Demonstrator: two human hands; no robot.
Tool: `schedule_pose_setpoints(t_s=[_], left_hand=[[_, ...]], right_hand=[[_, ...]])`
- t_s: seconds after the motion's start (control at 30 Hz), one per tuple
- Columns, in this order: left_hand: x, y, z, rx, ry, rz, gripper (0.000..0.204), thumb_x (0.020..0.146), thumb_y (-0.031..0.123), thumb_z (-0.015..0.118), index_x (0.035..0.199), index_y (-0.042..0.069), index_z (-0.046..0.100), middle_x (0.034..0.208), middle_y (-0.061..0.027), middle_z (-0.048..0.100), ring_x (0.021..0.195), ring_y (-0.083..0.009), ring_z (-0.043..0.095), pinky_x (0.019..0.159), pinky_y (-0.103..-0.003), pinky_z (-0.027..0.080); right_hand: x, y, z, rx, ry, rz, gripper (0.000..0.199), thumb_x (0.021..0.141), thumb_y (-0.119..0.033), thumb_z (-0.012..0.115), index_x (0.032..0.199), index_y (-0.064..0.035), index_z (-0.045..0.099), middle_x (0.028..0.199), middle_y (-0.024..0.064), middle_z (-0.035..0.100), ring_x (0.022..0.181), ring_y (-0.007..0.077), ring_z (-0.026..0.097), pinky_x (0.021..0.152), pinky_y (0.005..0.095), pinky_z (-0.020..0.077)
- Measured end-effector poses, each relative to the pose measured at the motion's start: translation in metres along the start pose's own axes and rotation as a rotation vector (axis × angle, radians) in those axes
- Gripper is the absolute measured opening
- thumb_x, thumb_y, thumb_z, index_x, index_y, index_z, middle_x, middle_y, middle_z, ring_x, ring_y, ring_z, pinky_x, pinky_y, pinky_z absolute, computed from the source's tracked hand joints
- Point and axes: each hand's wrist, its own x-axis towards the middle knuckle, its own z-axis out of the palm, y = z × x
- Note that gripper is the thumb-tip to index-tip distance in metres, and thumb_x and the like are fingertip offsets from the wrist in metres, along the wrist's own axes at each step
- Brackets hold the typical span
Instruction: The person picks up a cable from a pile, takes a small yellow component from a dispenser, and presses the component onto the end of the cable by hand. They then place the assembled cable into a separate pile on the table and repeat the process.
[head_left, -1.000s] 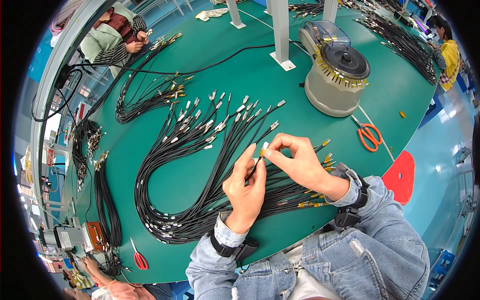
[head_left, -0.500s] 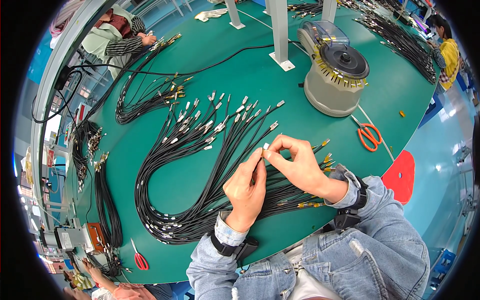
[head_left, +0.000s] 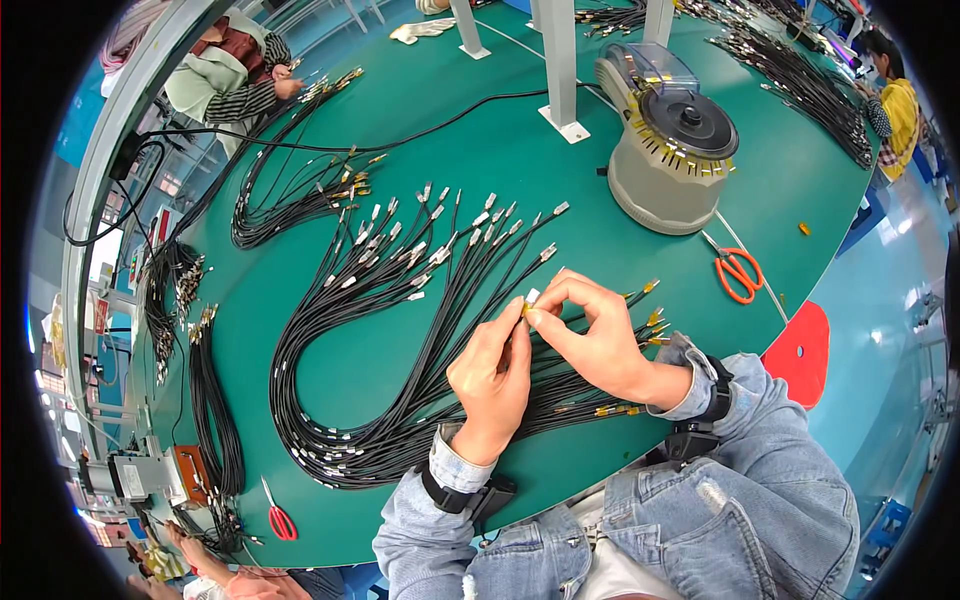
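Note:
My left hand [head_left: 491, 378] pinches a black cable just below its end. My right hand [head_left: 604, 338] has thumb and forefinger closed at the same spot, where a bit of yellow tape [head_left: 529, 309] shows under a small white connector [head_left: 532, 296]. Beneath both hands lies a large bundle of black cables [head_left: 285, 390], curved in a U on the green table. Its far ends carry bare silvery-white connectors; several of its right-hand ends have yellow tape. How far the tape wraps this cable is hidden by my fingers.
A round grey tape dispenser [head_left: 655, 185] with yellow strips stands beyond my right hand, near a white metal post [head_left: 560, 70]. Orange-handled scissors [head_left: 738, 275] lie at right, red-handled ones [head_left: 282, 522] at lower left. More cable bundles [head_left: 212, 410] and co-workers surround the table.
My right fingers have shifted slightly around the cable end, so the yellow tape and white connector show more. My left hand stays nearly still. The far-left co-worker's hands have moved a little.

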Motion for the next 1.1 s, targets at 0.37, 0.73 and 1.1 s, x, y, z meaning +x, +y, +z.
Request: schedule_pose_setpoints(t_s=[0.37,0.73,1.1], left_hand=[[0.016,-0.007,-0.023,-0.903,-0.288,-0.846,0.023,0.084,0.006,0.061,0.107,0.000,0.058,0.076,-0.0023,0.060,0.061,-0.0022,0.047,0.051,-0.016,0.032],[0.016,-0.004,-0.021,-0.894,-0.227,-0.814,0.018,0.084,0.007,0.061,0.100,0.000,0.059,0.077,-0.0025,0.061,0.064,-0.0038,0.051,0.054,-0.016,0.035],[0.014,-0.001,-0.021,-0.873,-0.113,-0.747,0.015,0.085,0.006,0.061,0.099,0.001,0.060,0.077,-0.0021,0.061,0.068,-0.0051,0.053,0.056,-0.017,0.036]], right_hand=[[0.002,-0.002,0.000,-0.022,-0.046,0.007,0.009,0.078,-0.007,0.064,0.079,0.0011,0.060,0.074,0.0075,0.057,0.072,0.0173,0.056,0.066,0.0295,0.0442],[0.004,-0.006,-0.001,-0.066,-0.081,0.009,0.009,0.079,-0.008,0.062,0.080,0.0013,0.061,0.074,0.0069,0.057,0.071,0.0155,0.055,0.066,0.0295,0.0440],[0.005,0.000,-0.006,0.196,-0.184,0.245,0.017,0.083,-0.010,0.061,0.095,0.0021,0.059,0.086,0.0037,0.058,0.081,0.0112,0.053,0.077,0.0273,0.0431]])
